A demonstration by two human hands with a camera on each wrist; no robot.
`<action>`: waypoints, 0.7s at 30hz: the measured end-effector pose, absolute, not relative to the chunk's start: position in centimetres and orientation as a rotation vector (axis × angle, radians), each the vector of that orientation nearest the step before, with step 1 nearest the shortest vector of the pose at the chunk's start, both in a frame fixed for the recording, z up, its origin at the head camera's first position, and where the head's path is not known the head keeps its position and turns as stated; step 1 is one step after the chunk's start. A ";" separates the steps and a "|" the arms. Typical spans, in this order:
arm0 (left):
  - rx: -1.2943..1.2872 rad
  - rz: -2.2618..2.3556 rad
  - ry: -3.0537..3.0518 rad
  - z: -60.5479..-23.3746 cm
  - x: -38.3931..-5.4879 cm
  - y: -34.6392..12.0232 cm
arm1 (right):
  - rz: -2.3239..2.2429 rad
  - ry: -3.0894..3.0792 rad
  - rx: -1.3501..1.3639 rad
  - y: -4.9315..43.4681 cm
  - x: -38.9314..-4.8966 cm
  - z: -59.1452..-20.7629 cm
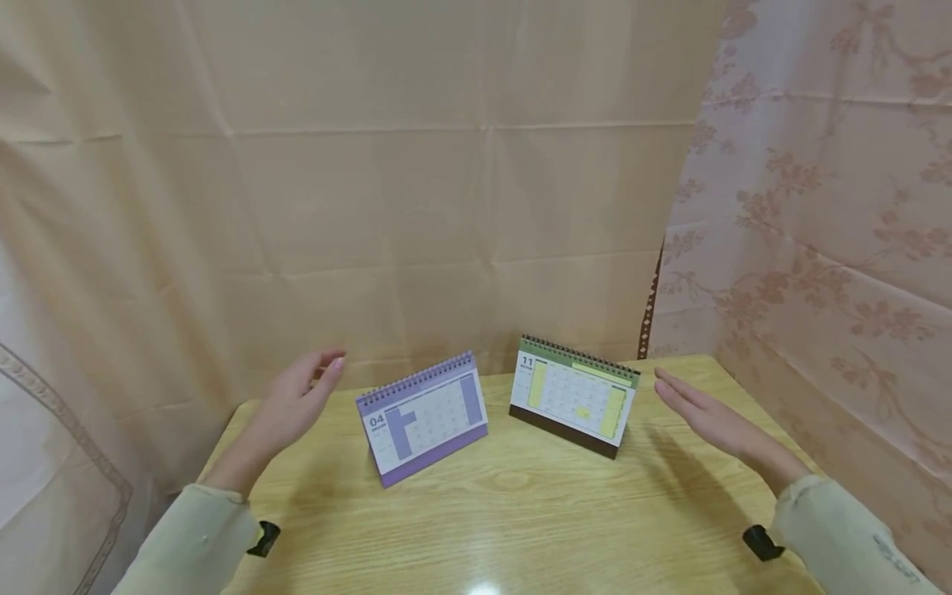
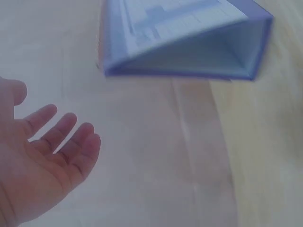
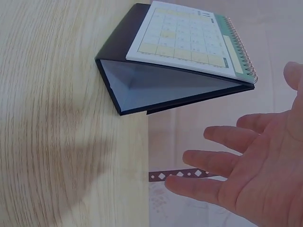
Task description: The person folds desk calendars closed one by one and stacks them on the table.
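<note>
A purple spiral-bound desk calendar showing 04 stands tented on the wooden table, turned at an angle. To its right stands a green and dark brown desk calendar showing 11, with yellow columns. My left hand hovers left of the purple calendar, apart from it, fingers loosely bent and holding nothing. On the other side, my right hand is held in the air just right of the green calendar, fingers extended. The right wrist view shows that palm facing the calendar's open side, with a gap between them.
The light wooden table has its back edge against a beige curtain. A pink floral curtain hangs along the right side. Small black devices sit at both cuffs, one by the left sleeve.
</note>
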State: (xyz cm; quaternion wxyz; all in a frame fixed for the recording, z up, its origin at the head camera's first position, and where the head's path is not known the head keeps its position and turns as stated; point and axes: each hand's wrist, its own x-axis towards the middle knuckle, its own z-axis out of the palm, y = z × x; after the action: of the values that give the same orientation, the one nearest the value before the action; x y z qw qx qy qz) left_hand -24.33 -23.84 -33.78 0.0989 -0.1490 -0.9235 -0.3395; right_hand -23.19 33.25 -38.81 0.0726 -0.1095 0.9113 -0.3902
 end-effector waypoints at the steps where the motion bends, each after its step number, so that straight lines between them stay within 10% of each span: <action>1: -0.460 -1.006 -2.724 -33.6 -24.5 -23.2 | -1.176 2.732 -0.321 33.2 -23.3 -38.8; 21: -0.764 -1.298 -2.788 -31.2 -26.7 -9.7 | -1.237 2.613 -0.243 31.6 -23.7 -38.1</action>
State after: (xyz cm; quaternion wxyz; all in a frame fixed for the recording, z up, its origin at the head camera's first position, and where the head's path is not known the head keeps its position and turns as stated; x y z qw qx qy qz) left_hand -26.70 -9.71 -31.22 -0.0139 -0.2410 -0.8797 -0.4096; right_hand -23.73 31.63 -38.14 0.1200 -0.0831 0.8942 -0.4232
